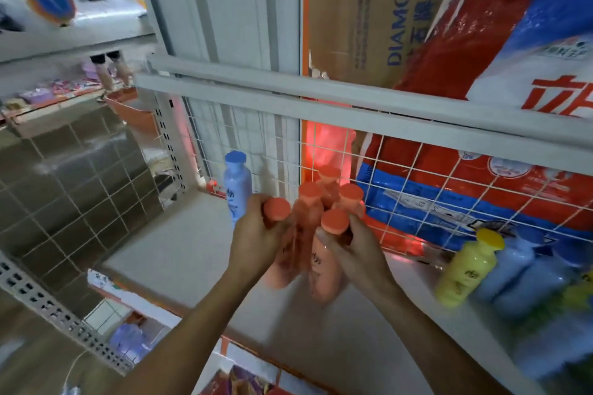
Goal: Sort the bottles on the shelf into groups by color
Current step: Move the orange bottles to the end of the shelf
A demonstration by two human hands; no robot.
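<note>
Centre frame: left hand and right hand each curl round pink bottles, bunched on the shelf. Advise keeping the cluster upright, tight and clear of the blue bottle.

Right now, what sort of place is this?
Most likely a small shop aisle, possibly its stockroom: a metal display shelf with perforated uprights, a big red-and-blue bag behind wire mesh, and matching pink bottles stocked together.
</note>
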